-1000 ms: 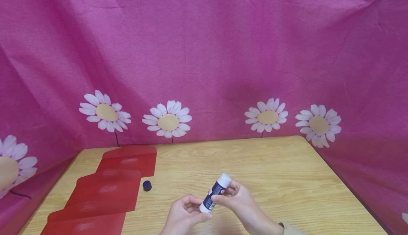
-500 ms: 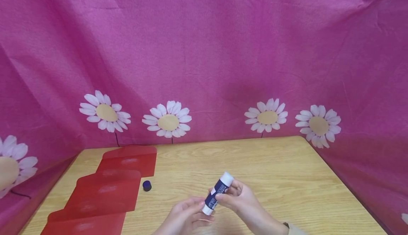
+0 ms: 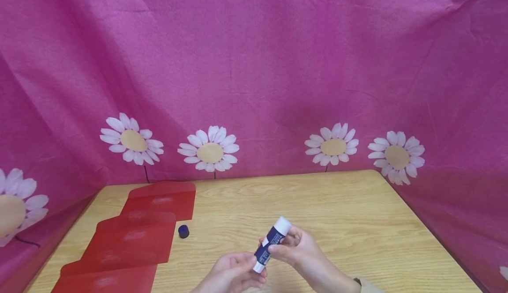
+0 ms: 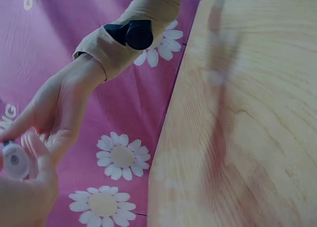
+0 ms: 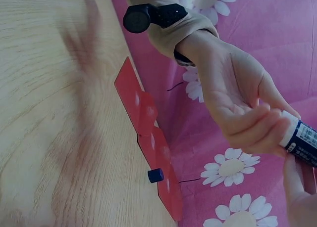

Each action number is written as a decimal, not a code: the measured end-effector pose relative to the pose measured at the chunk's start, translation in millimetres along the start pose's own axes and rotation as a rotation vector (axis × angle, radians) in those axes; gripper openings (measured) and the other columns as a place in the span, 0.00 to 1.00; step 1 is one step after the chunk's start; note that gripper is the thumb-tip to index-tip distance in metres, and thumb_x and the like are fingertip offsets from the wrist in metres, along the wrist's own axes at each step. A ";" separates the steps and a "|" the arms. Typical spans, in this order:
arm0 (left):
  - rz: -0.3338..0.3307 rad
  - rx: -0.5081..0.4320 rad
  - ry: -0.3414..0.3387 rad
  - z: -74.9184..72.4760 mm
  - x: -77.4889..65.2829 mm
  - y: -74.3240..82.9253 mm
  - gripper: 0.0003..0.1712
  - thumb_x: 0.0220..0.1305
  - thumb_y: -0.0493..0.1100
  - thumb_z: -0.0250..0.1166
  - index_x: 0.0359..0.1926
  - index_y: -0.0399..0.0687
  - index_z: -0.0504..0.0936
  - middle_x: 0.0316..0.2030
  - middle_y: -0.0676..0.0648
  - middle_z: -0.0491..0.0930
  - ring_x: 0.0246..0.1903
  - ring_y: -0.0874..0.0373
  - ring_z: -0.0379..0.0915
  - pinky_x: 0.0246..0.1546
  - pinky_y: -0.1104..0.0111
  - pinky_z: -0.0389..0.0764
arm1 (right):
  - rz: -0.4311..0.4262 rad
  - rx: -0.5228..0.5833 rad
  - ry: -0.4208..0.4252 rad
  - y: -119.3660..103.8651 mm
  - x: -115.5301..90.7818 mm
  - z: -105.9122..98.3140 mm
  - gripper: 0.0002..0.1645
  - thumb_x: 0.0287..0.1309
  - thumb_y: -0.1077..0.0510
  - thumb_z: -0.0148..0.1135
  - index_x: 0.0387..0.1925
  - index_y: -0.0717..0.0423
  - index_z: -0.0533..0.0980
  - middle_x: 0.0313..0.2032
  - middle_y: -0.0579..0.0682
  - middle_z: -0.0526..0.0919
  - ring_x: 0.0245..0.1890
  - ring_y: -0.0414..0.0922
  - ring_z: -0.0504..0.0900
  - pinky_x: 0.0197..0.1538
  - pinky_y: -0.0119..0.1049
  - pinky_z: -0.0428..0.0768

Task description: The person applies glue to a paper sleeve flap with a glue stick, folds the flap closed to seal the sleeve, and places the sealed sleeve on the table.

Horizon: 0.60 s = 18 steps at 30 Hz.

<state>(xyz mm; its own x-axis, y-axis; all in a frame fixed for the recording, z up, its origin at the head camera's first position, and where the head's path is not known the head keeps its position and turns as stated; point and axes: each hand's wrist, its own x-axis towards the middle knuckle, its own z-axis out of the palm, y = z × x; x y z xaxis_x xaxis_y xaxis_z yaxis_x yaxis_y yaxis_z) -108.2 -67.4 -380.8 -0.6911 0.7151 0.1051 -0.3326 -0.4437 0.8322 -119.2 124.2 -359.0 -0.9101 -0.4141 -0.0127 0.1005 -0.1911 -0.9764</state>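
A glue stick (image 3: pixel 271 245) with a dark blue label and white ends is held tilted above the table between both hands. My right hand (image 3: pixel 303 255) grips its barrel, thumb across the label. The fingers and thumb of my left hand (image 3: pixel 234 271) pinch the lower white end, also seen in the right wrist view, where the left hand (image 5: pixel 247 103) curls round that white end. The round white base (image 4: pixel 16 160) faces the left wrist camera. A dark blue cap (image 3: pixel 183 231) stands apart on the table to the left.
Three red envelopes (image 3: pixel 135 240) lie overlapping along the left side of the wooden table (image 3: pixel 337 209), flaps open, with whitish smears on them. A pink cloth (image 3: pixel 262 63) with white daisies hangs behind and beside the table.
My left hand has loosened from the lower end, shifted its fingers and pinched it again slightly lower. The glue stick has tilted and shifted a little to the right. Envelopes and cap stay put.
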 end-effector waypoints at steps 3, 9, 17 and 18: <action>0.026 0.052 0.098 1.1 -0.6 -2.1 0.07 0.62 0.37 0.53 0.39 0.42 0.76 0.32 0.50 0.81 0.35 0.62 0.77 0.42 0.70 0.76 | 0.004 -0.001 0.034 0.0 0.8 2.5 0.20 0.49 0.64 0.61 0.44 0.65 0.66 0.39 0.51 0.81 0.43 0.43 0.77 0.51 0.36 0.72; 0.038 0.267 0.344 5.3 -0.1 -5.6 0.18 0.56 0.36 0.60 0.41 0.22 0.70 0.33 0.37 0.80 0.31 0.61 0.78 0.39 0.67 0.77 | 0.017 -0.041 0.154 3.6 2.9 8.4 0.27 0.46 0.62 0.64 0.46 0.69 0.65 0.39 0.54 0.80 0.41 0.44 0.78 0.49 0.35 0.73; 0.037 0.429 0.558 8.8 1.8 -8.5 0.21 0.47 0.33 0.66 0.40 0.22 0.71 0.32 0.40 0.80 0.31 0.60 0.77 0.36 0.72 0.76 | 0.039 -0.116 0.244 8.3 6.6 13.2 0.26 0.45 0.60 0.65 0.44 0.68 0.66 0.35 0.50 0.80 0.38 0.42 0.77 0.47 0.35 0.72; 0.038 0.452 0.576 8.8 2.0 -8.7 0.21 0.46 0.33 0.66 0.40 0.22 0.72 0.32 0.41 0.80 0.32 0.60 0.76 0.35 0.73 0.76 | 0.039 -0.119 0.250 8.7 6.9 13.6 0.25 0.45 0.60 0.65 0.43 0.68 0.67 0.34 0.50 0.80 0.37 0.42 0.77 0.47 0.36 0.72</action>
<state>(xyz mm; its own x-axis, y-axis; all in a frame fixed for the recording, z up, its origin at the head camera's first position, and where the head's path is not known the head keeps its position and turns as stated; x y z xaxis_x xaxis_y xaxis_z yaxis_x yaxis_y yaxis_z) -101.1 -57.3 -383.0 -0.9660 0.2512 -0.0609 -0.0903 -0.1075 0.9901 -119.1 107.6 -364.7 -0.9790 -0.1836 -0.0887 0.1026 -0.0677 -0.9924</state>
